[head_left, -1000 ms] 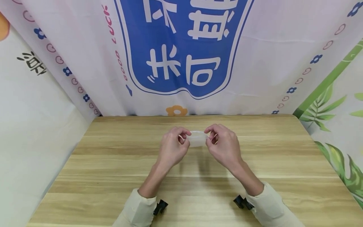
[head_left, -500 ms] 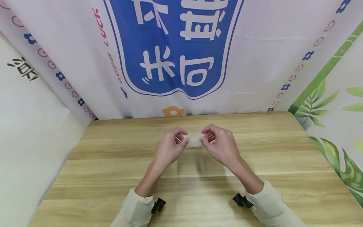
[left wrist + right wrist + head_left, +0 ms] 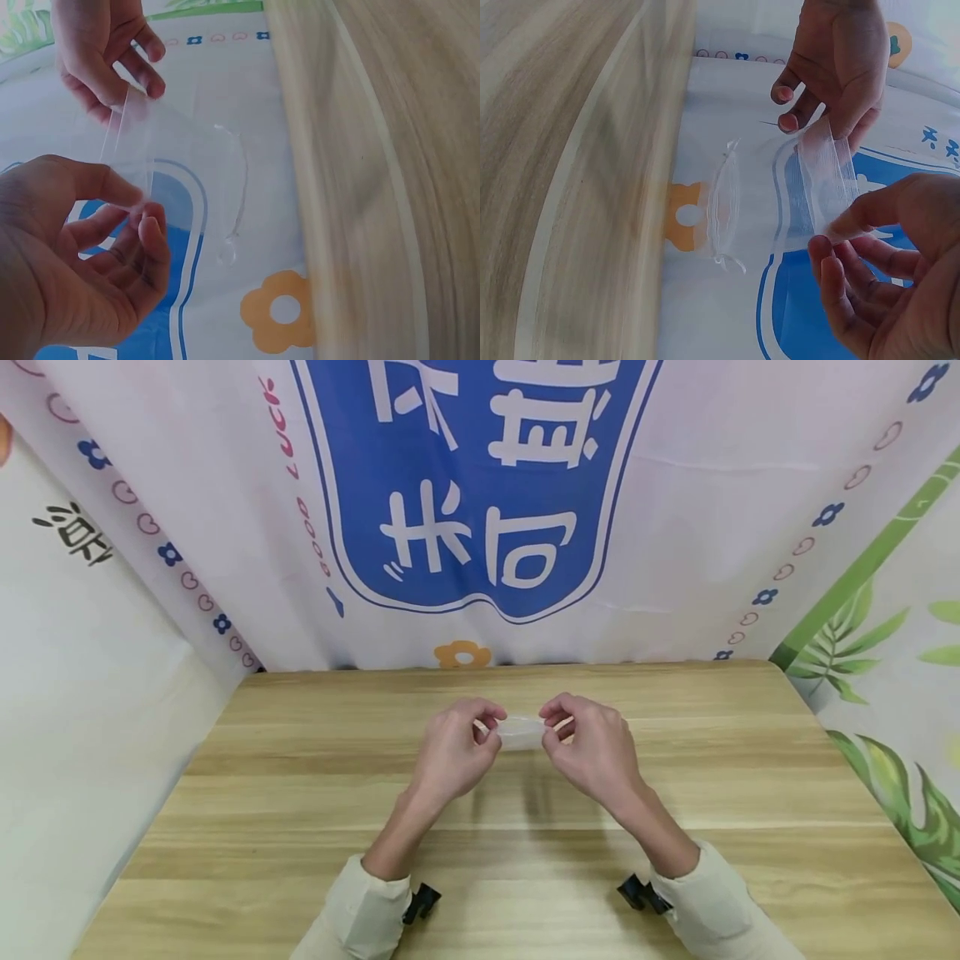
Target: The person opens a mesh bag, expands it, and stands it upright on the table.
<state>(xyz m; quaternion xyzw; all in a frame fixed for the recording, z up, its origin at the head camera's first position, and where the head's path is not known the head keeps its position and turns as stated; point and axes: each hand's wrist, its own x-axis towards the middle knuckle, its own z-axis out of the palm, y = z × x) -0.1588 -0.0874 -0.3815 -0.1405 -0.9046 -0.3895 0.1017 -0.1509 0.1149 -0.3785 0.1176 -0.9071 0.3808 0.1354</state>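
A small, sheer, whitish mesh bag (image 3: 521,734) is stretched between both hands, above the table. Its mouth faces up and its body hangs downward. My left hand (image 3: 459,748) pinches one side of the rim between thumb and fingertips; my right hand (image 3: 592,748) pinches the opposite side. In the right wrist view the bag (image 3: 761,199) is see-through, with a rumpled seam and small loose ends at its lower edge. The left wrist view has the left hand (image 3: 82,247) at the lower left and the right hand (image 3: 105,56) above it, both at the rim.
The wood-grain table (image 3: 300,827) reaches back to a white printed curtain (image 3: 675,552) with a blue panel. Printed cloth (image 3: 900,693) also hangs at the right, and a white wall sheet (image 3: 90,693) is at the left. Black wrist mounts (image 3: 422,903) sit by the sleeves.
Half a second ago the hands were slightly closer and the bag's mouth looked narrower; now they are a little farther apart and the rim is drawn wider. The head view has shifted slightly.
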